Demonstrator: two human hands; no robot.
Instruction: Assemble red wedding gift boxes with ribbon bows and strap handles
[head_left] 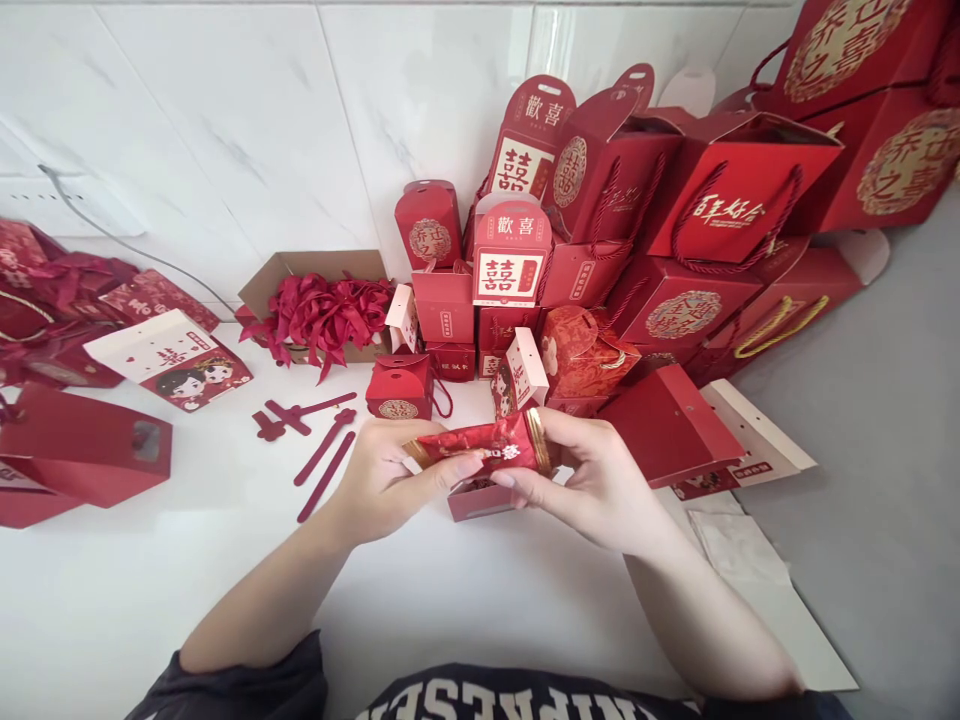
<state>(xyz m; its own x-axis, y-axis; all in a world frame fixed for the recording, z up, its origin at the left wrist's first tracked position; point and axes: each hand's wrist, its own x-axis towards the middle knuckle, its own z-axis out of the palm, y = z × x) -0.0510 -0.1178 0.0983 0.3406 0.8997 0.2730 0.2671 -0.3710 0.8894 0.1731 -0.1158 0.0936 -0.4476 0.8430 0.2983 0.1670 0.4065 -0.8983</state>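
A red foil packet with gold ends and pale lettering (487, 445) is stretched between both hands above the white table. My left hand (390, 480) pinches its left end, thumb along the lower front. At the other end my right hand (581, 480) grips it beside the gold edge, thumb underneath. Directly below the packet stands a small open red box (484, 502), partly hidden by the hands and the packet; something dark shows inside it. Just behind my left hand is a small red gift box with a gold emblem (401, 388).
Stacked red gift boxes (517, 255) and a red bag with rope handles (739, 200) crowd the back right. A cardboard box (289, 265) of crimson ribbons (330, 305) stands back left, red strips (326, 475) in front. More boxes (82, 450) sit far left; white paper (739, 545) lies right.
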